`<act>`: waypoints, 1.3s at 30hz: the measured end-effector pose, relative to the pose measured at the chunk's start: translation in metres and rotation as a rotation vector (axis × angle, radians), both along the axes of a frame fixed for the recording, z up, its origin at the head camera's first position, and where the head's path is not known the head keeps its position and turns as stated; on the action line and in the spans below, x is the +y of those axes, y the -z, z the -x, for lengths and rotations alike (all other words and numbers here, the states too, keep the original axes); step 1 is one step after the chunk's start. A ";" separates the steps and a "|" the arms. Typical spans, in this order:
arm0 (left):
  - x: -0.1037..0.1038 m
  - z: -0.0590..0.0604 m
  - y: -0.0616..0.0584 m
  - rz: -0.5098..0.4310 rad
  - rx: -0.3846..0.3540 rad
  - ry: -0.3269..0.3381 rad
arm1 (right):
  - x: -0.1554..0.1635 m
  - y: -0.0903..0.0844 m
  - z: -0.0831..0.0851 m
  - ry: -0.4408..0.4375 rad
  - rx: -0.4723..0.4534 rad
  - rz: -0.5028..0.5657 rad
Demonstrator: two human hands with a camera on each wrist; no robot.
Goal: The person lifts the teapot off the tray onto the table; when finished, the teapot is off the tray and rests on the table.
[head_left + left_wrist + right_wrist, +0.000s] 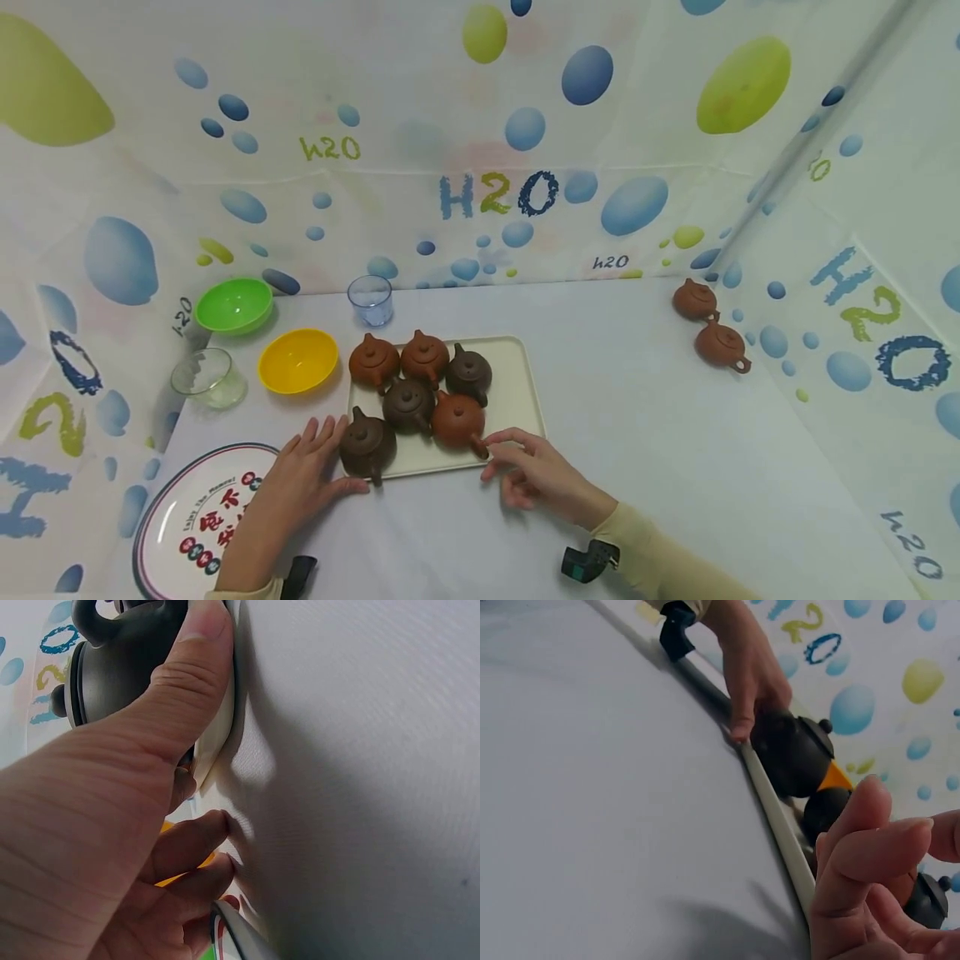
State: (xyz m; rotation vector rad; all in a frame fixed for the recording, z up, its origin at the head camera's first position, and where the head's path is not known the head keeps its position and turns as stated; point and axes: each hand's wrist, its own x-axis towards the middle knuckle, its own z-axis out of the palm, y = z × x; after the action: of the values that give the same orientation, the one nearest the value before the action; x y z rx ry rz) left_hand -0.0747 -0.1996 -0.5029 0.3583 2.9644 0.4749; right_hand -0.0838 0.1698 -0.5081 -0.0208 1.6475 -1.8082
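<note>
Tray, cream, on white tablecloth; carries six clay teapots in brown and dark brown. Left hand at near left corner, thumb curled against tray edge beside dark teapot, fingers spread flat on cloth. Right hand at near right edge, fingers loosely bent, fingertips touching rim by reddish teapot. Behind: green bowl, yellow bowl, two glasses. Two further teapots far right.
</note>
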 end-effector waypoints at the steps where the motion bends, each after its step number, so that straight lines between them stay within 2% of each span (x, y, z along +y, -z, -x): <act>1: 0.000 0.000 0.000 0.000 0.004 0.001 | -0.003 0.000 0.000 0.004 -0.003 0.005; 12: -0.001 0.000 0.001 0.008 0.031 0.003 | -0.022 0.001 0.005 -0.006 0.000 -0.015; 23: 0.001 0.000 0.000 -0.012 0.028 -0.001 | -0.027 0.006 0.003 -0.065 0.125 -0.050; 30: 0.000 -0.002 0.001 -0.010 0.046 0.003 | -0.030 0.012 0.000 -0.037 0.195 -0.077; 39: 0.000 -0.001 0.001 -0.015 0.027 0.001 | -0.032 0.014 -0.002 0.014 0.191 -0.051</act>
State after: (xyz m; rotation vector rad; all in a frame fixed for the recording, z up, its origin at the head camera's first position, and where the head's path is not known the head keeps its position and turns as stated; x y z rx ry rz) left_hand -0.0737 -0.1995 -0.5034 0.3700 2.9884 0.4966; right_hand -0.0817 0.1376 -0.5220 -0.1636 1.8298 -1.8207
